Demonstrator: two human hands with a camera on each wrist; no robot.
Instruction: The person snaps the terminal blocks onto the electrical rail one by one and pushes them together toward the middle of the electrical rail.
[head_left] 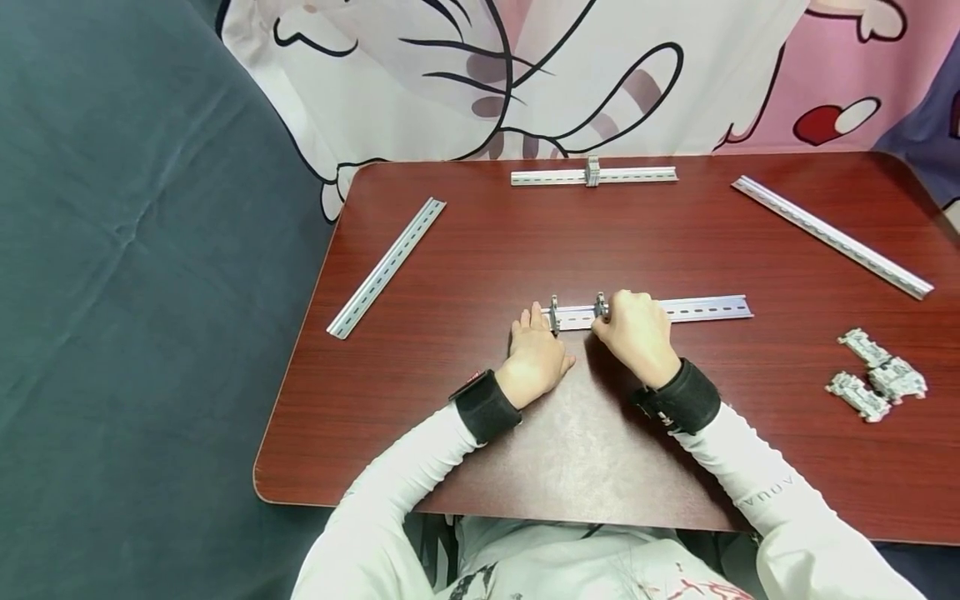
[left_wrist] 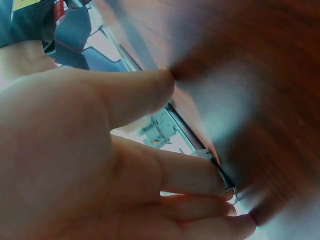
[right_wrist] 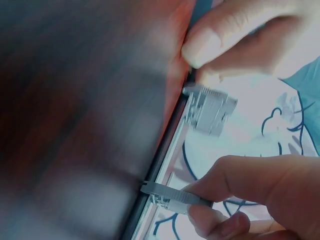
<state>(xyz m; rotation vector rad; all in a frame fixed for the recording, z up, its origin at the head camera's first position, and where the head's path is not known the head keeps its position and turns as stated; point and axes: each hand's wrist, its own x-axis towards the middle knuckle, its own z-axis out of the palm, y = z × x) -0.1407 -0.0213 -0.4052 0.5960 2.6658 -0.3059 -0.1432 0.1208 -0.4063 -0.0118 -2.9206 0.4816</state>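
A slotted metal DIN rail [head_left: 708,308] lies crosswise on the table in front of the person. The left hand [head_left: 534,357] rests at its left end, fingers extended and fingertips by the rail end; the left wrist view [left_wrist: 135,165] shows its palm side. Near those fingertips a narrow grey rail clamp [head_left: 553,315] stands across the rail. Further right along it, the right hand [head_left: 637,333] pinches a second grey rail clamp [right_wrist: 167,192] between thumb and fingers. This clamp sits at the rail, but whether it is locked on cannot be seen.
A DIN rail with a grey block [head_left: 592,172] lies at the back edge. Two more rails slant at the left [head_left: 386,268] and right [head_left: 832,237]. Several pale terminal-block pieces [head_left: 896,379] lie together at the right. A printed curtain [head_left: 360,100] hangs behind the table.
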